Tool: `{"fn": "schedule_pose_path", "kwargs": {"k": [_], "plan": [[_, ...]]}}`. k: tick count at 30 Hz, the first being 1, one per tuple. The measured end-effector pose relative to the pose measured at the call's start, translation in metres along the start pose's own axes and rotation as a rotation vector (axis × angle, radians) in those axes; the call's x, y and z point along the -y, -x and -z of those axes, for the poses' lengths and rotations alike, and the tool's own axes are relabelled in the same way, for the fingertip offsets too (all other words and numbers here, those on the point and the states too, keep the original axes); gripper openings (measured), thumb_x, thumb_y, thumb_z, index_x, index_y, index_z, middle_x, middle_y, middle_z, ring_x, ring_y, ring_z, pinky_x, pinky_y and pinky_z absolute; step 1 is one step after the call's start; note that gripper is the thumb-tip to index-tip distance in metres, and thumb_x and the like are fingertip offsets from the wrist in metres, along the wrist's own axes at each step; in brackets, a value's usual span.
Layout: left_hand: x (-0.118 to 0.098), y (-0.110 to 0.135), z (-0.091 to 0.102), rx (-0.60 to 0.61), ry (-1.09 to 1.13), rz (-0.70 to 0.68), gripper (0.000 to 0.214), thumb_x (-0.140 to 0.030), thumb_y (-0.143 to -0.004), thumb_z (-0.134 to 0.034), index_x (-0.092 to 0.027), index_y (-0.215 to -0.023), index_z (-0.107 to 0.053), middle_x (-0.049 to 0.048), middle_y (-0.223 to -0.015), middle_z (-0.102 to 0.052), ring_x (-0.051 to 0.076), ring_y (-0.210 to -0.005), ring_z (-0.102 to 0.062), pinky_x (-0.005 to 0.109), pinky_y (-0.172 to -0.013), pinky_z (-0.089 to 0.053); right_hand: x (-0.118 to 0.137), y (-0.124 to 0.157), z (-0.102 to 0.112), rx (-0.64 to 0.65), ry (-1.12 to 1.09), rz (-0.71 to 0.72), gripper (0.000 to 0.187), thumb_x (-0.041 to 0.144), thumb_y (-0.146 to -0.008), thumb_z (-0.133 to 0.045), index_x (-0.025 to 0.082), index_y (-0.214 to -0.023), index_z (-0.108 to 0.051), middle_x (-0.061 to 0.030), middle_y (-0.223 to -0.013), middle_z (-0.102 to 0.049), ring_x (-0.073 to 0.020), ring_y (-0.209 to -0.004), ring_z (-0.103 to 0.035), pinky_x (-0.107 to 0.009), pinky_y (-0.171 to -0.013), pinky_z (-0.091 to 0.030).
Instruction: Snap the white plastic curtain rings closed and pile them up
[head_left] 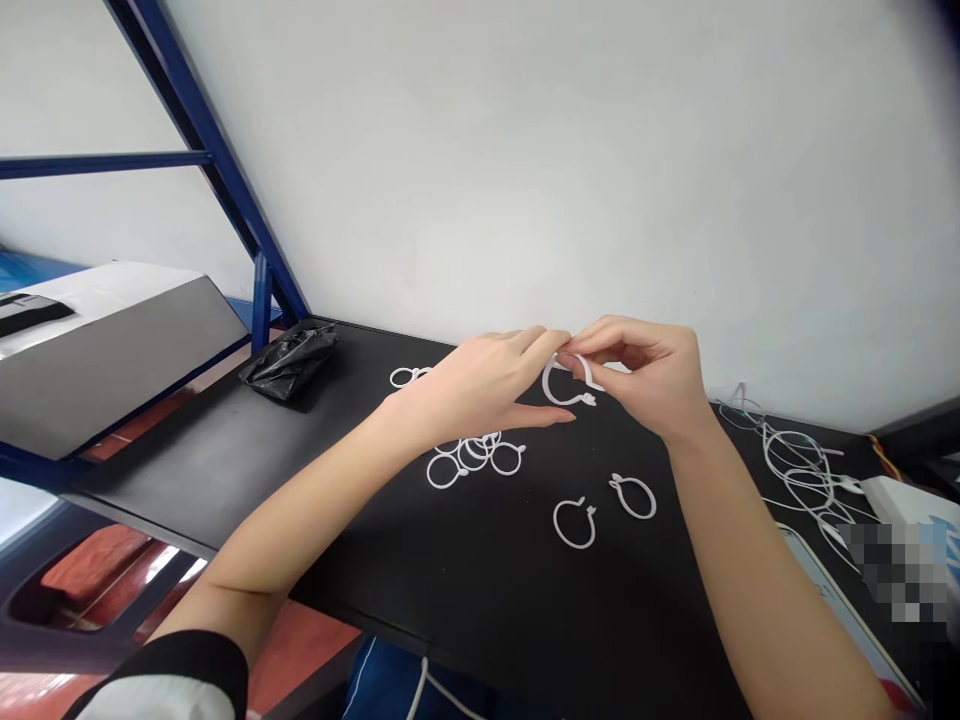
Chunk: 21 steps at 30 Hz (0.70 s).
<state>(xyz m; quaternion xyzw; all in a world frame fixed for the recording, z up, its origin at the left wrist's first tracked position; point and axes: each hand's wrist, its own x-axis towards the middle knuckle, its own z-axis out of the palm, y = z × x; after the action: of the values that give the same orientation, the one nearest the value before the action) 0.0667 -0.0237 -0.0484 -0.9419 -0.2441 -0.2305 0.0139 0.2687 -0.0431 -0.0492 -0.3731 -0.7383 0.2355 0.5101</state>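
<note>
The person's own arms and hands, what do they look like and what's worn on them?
The left hand and right hand wear no gloves, and no watch shows. A white sleeve with a wide black cuff ends below the left elbow; no right sleeve is in view.

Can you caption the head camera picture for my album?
Left hand and right hand meet at an open white ring above a black table.

Black tabletop (465,570) held clustered white rings (475,456), two separate rings (576,547) to their right, black plastic bag (291,362) left, tangled cables (804,482) right.
</note>
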Motion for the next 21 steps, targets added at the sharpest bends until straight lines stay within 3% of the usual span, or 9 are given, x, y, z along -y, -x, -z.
{"fn": "schedule_pose_path", "kwargs": {"k": [5, 12, 17, 21], "plan": [[0.0, -0.001, 0.002, -0.095, -0.013, -0.054, 0.043, -0.047, -0.094, -0.053, -0.016, -0.123, -0.045, 0.0071, -0.106, -0.065, 0.016, -0.086, -0.062, 0.028, -0.069, -0.046, -0.001, -0.001, 0.001, -0.036, -0.052, 0.018, 0.009, 0.028, -0.072, -0.081, 0.025, -0.072, -0.073, -0.0006, -0.078, -0.066, -0.0145, -0.069, -0.061, -0.032, -0.061, -0.055], [0.0, -0.001, 0.001, -0.147, -0.027, -0.082, 0.039, -0.044, -0.093, -0.054, -0.015, -0.118, -0.047, 0.0051, -0.1, -0.065, 0.014, -0.08, -0.062, 0.027, -0.065, -0.045, 0.0, -0.001, 0.004, 0.054, -0.071, -0.07, 0.01, 0.027, -0.072, -0.08, 0.027, -0.08, -0.075, 0.0005, -0.079, -0.071, -0.015, -0.071, -0.065, -0.031, -0.061, -0.055], [0.001, 0.001, 0.007, -0.084, -0.063, -0.049, 0.044, -0.047, -0.092, -0.054, -0.015, -0.122, -0.047, 0.0036, -0.094, -0.064, 0.012, -0.07, -0.057, 0.026, -0.061, -0.041, 0.014, 0.0, 0.009, 0.061, 0.078, -0.142, 0.01, 0.029, -0.076, -0.076, 0.025, -0.084, -0.075, -0.0023, -0.086, -0.075, -0.0187, -0.077, -0.07, -0.034, -0.067, -0.06], [0.001, 0.002, 0.009, -0.069, -0.146, -0.082, 0.038, -0.049, -0.092, -0.052, -0.017, -0.114, -0.056, 0.002, -0.087, -0.059, 0.01, -0.059, -0.046, 0.025, -0.055, -0.036, 0.03, 0.005, 0.02, 0.111, 0.244, -0.121, 0.007, 0.026, -0.08, -0.07, 0.027, -0.084, -0.075, -0.0006, -0.082, -0.074, -0.019, -0.077, -0.07, -0.034, -0.068, -0.06]]}}
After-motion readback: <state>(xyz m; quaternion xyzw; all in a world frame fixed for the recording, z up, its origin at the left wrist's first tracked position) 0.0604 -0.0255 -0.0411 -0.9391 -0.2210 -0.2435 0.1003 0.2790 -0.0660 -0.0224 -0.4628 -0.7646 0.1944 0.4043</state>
